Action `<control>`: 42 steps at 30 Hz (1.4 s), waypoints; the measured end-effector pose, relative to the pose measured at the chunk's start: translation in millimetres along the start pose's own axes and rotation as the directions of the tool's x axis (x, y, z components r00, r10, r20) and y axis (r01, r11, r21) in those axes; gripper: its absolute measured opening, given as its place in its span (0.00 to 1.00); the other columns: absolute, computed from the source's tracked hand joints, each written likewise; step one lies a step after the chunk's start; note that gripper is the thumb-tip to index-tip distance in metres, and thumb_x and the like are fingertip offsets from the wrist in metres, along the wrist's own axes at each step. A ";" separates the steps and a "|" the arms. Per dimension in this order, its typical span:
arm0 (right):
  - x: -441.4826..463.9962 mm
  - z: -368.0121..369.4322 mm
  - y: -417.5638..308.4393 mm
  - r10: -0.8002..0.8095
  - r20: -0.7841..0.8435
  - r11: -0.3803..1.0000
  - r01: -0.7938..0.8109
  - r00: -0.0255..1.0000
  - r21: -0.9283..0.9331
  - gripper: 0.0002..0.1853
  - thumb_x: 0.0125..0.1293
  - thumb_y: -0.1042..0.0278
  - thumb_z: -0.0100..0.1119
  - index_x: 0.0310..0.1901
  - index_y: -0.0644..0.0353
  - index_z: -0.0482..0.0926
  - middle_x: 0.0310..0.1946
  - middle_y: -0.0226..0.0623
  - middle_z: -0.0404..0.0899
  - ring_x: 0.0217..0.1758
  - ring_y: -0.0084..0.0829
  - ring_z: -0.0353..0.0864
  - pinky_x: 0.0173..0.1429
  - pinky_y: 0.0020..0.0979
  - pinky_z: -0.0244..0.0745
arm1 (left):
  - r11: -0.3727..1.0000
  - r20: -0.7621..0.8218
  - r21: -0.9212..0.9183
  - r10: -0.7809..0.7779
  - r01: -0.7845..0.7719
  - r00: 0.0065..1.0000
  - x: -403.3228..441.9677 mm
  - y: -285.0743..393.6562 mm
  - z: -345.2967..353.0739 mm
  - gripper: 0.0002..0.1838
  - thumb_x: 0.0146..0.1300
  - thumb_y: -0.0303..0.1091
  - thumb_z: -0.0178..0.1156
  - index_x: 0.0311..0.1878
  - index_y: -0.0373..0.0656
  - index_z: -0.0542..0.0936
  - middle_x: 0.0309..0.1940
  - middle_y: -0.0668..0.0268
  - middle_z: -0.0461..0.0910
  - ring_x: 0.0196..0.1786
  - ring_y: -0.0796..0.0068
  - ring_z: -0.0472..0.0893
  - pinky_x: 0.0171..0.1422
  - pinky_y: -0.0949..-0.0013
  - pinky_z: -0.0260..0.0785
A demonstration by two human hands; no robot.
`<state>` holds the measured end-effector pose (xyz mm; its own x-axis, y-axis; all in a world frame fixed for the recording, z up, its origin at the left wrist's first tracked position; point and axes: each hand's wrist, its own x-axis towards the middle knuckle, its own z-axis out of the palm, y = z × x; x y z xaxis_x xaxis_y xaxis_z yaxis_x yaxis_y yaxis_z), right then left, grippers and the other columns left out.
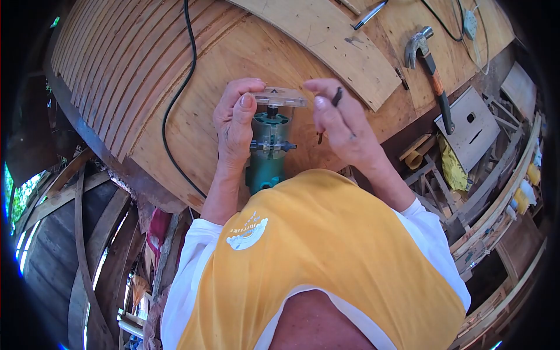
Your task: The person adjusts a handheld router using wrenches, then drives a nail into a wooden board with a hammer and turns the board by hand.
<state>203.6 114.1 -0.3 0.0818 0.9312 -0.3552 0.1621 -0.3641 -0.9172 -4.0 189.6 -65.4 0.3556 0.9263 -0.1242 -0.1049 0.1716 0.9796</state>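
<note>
A green trim router (265, 169) lies on the wooden surface against my front, its clear base plate (286, 98) pointing away from me. My left hand (235, 125) is closed on the router, thumb and fingers at the left edge of the base. Just to the right, my right hand (345, 125) is bent round a thin dark tool (337, 96). One end of it sticks up past the fingers and another shows below them. Its exact kind cannot be made out, as the hand is partly blurred. That hand is apart from the router.
A black cable (188, 76) runs across the wood at left, beside a row of narrow strips (134, 64). A curved board (332, 46), a pen (370, 14) and a claw hammer (433, 73) lie farther off. Scrap wood and a yellow bag (453, 166) are at right.
</note>
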 end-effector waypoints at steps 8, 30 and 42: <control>-2.2 15.6 8.4 -0.049 0.007 0.993 0.050 0.999 -0.103 0.14 0.81 0.65 0.51 0.59 0.65 0.71 0.31 0.46 0.80 0.34 0.47 0.82 0.42 0.41 0.76 | 1.000 -0.018 -0.012 -0.019 0.019 1.000 -0.7 -0.8 -0.2 0.17 0.78 0.45 0.58 0.51 0.40 0.84 0.51 0.68 0.81 0.50 0.80 0.77 0.57 0.75 0.67; 4.7 -15.2 17.0 0.021 -0.101 0.999 -0.018 0.995 0.033 0.13 0.82 0.60 0.51 0.50 0.62 0.77 0.27 0.27 0.75 0.32 0.19 0.73 0.40 0.26 0.71 | 0.992 -0.270 0.112 -0.023 0.055 0.963 -24.5 10.6 -16.0 0.23 0.80 0.53 0.57 0.48 0.38 0.86 0.41 0.66 0.84 0.45 0.79 0.80 0.52 0.75 0.70; -8.5 4.9 54.9 -0.214 -0.068 0.840 0.148 0.975 -0.521 0.14 0.76 0.59 0.59 0.46 0.64 0.74 0.28 0.44 0.77 0.34 0.43 0.79 0.40 0.42 0.75 | 0.878 -0.105 0.392 -0.255 0.276 0.961 -62.5 35.6 -23.7 0.28 0.76 0.59 0.61 0.30 0.42 0.81 0.25 0.75 0.74 0.32 0.84 0.71 0.37 0.75 0.64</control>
<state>207.1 86.3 -48.5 0.1114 0.9842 -0.1377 0.6609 -0.1768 -0.7294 -52.0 145.7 -26.5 0.2712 0.8817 -0.3860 0.3699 0.2748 0.8875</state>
